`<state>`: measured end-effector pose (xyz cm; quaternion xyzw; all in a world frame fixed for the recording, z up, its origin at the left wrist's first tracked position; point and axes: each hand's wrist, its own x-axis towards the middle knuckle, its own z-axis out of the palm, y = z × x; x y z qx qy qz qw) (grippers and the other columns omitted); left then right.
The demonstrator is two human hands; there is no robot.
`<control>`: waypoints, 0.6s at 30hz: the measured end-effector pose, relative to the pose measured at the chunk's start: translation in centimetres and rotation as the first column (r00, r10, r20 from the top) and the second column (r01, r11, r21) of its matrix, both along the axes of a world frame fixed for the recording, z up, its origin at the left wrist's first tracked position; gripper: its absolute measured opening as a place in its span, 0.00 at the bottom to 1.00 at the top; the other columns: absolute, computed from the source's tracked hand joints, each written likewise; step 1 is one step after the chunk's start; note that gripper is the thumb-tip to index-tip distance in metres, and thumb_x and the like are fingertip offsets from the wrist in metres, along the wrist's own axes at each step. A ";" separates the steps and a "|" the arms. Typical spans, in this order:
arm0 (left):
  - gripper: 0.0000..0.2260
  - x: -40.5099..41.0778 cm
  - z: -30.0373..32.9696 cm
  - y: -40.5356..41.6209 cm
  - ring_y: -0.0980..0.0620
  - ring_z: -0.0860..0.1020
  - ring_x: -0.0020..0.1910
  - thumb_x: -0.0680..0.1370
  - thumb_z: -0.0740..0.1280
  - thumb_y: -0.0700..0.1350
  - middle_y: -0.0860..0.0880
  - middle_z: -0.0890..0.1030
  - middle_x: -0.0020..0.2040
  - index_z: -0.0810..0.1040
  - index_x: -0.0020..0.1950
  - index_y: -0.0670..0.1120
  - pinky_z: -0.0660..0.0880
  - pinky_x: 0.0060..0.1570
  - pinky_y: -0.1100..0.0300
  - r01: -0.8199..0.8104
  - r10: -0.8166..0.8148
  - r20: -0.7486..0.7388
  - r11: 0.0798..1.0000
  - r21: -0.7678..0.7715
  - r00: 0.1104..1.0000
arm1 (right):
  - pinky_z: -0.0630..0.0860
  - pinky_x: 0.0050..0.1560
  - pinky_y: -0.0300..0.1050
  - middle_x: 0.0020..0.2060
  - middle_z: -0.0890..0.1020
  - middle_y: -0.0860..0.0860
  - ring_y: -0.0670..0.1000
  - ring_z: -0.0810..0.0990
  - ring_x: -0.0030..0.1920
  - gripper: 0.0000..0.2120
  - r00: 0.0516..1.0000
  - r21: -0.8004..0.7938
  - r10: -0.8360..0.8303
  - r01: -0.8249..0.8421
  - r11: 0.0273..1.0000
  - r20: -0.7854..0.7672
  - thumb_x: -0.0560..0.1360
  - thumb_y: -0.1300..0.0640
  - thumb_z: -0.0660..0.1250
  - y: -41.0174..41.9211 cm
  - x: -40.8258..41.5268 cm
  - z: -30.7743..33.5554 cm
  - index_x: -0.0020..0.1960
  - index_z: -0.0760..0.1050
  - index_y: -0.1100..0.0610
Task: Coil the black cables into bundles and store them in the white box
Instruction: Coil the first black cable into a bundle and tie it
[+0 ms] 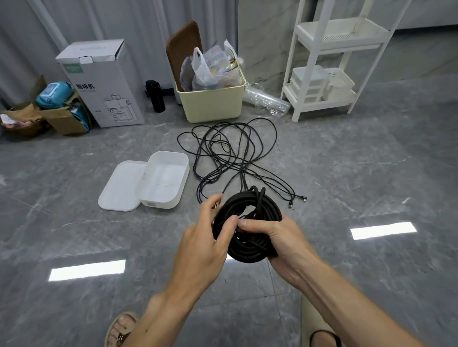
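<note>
A: Head view: both hands, left hand and right hand, have fingers curled round 1 coiled bundle, held above the floor.

B: I'd finish that wrap, then drop it into the white box; loose cables lie beside it.

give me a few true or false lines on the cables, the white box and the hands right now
1. Both hands hold a coiled black cable bundle. True.
2. The white box already holds a bundle. False: it is empty.
3. The lid lies beside the box. True.
4. All cables are coiled. False: loose black cables lie tangled on the floor.
5. The left hand rests on the floor. False: like the right hand, it grips the bundle.
</note>
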<state>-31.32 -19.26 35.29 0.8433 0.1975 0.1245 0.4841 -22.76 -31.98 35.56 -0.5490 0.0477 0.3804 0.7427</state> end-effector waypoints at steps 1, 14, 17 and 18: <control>0.15 -0.1 0.0 -0.1 0.65 0.81 0.46 0.79 0.67 0.56 0.65 0.81 0.55 0.68 0.64 0.61 0.79 0.47 0.64 -0.029 0.029 0.011 1.000 0.005 1.000 | 0.81 0.54 0.50 0.49 0.86 0.61 0.59 0.86 0.52 0.17 1.000 -0.007 -0.015 0.015 1.000 0.009 0.68 0.69 0.74 0.0 0.0 0.0 0.56 0.81 0.64; 0.05 -0.2 0.6 1.1 0.67 0.80 0.36 0.75 0.74 0.45 0.62 0.83 0.34 0.81 0.43 0.54 0.68 0.34 0.76 -0.112 0.102 -0.134 0.991 -0.068 0.986 | 0.80 0.45 0.42 0.47 0.86 0.60 0.56 0.86 0.47 0.15 1.000 -0.049 -0.008 0.009 0.999 0.017 0.68 0.68 0.75 -0.3 0.4 -0.4 0.54 0.82 0.65; 0.05 -0.2 0.6 1.0 0.67 0.79 0.36 0.77 0.72 0.46 0.59 0.83 0.34 0.80 0.42 0.54 0.69 0.34 0.75 -0.078 0.076 -0.143 0.997 -0.015 0.987 | 0.80 0.44 0.42 0.46 0.86 0.59 0.56 0.86 0.46 0.14 0.998 -0.075 0.012 -0.007 0.997 0.062 0.68 0.69 0.74 -0.3 0.4 -0.4 0.54 0.81 0.63; 0.05 -0.1 0.7 0.8 0.66 0.79 0.36 0.78 0.71 0.46 0.59 0.83 0.35 0.80 0.43 0.53 0.69 0.34 0.74 -0.063 0.061 -0.141 0.998 -0.009 0.988 | 0.80 0.45 0.43 0.46 0.87 0.59 0.56 0.86 0.47 0.14 0.997 -0.090 0.017 -0.010 0.996 0.080 0.68 0.69 0.74 -0.3 0.5 -0.4 0.53 0.81 0.63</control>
